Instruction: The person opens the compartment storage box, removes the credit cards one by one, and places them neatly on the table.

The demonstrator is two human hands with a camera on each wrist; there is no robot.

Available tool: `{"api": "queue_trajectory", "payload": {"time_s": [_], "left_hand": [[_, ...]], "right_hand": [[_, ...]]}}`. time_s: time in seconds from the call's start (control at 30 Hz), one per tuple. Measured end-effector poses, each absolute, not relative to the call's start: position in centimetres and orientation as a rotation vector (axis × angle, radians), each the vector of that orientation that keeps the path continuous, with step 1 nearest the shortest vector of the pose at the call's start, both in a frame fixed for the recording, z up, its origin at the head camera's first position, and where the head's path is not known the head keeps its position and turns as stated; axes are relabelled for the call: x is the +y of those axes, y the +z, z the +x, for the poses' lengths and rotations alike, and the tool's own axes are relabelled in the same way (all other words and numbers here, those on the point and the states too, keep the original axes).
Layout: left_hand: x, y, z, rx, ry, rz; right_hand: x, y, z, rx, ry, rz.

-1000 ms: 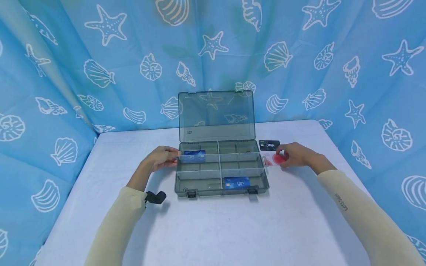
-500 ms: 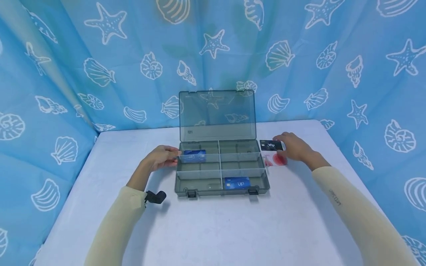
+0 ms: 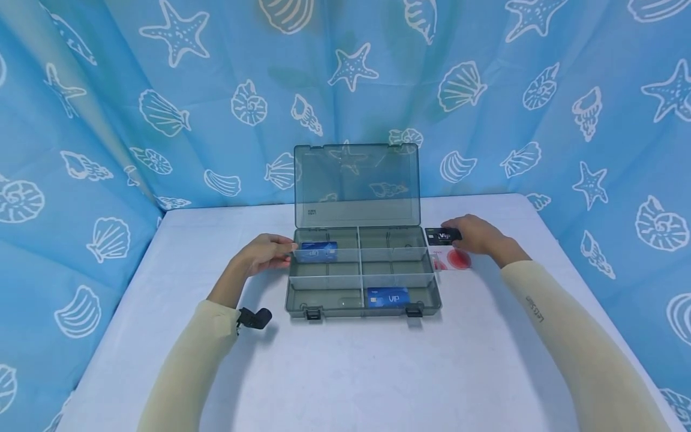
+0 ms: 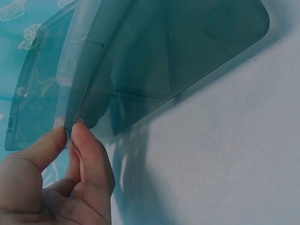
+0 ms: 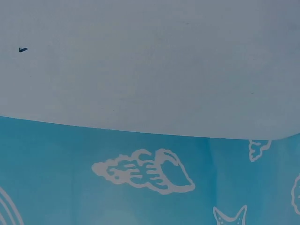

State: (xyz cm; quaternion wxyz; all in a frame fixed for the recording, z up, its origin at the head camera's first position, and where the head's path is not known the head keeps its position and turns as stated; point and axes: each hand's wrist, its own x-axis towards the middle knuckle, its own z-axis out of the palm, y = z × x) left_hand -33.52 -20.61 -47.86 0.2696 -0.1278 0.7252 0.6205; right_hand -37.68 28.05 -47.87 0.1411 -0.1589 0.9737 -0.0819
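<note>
A smoky clear divided box stands on the table with its lid raised. My left hand pinches the box's left wall between thumb and fingers, as the left wrist view shows close up. One blue card lies in the middle-left area, and another blue card is in the front right compartment. Right of the box, a black card lies beyond a pink-and-white card. My right hand grips the black card at its right end, fingers on the far edge and thumb on the near edge.
A white cloth covers the table. Blue curtains with shell and starfish prints rise along the back and both sides. A small black device is strapped at the left wrist. The right wrist view holds only table and curtain.
My right hand has left the pink-and-white card and moved away from me onto the black card. My left hand keeps its hold on the box. The head view has shifted slightly.
</note>
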Motion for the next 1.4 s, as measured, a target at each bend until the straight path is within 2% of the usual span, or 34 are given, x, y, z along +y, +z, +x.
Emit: {"api": "queue_trajectory", "payload": {"time_s": [0.2, 0.33, 0.53, 0.67, 0.9, 1.17, 1.4], "left_hand": [[-20.7, -47.9, -33.5, 1.948, 1.678, -0.329], [-20.7, -48.0, -33.6, 1.947, 1.679, -0.323], [-20.6, -48.2, -33.7, 1.947, 1.680, -0.305], [-20.5, -48.1, -33.7, 1.945, 1.687, -0.306], [-20.6, -47.8, -33.5, 1.966, 1.661, -0.329], [-20.7, -47.9, -33.4, 1.972, 1.660, -0.327], [-20.6, -47.9, -33.4, 1.965, 1.667, -0.331]], "right_hand": [[27.8, -47.2, -37.3, 2.883, -0.316, -0.462], [26.1, -45.5, -36.6, 2.974, -0.540, -0.565], [21.8, -42.3, -33.4, 2.774, -0.998, -0.779], [20.0, -41.4, -30.5, 2.371, -1.209, -0.631], [18.3, -42.1, -26.7, 2.075, -1.165, -0.391], [18.3, -43.1, -26.0, 2.199, -0.955, -0.331], [18.8, -42.8, -25.6, 2.162, -0.966, -0.263]]}}
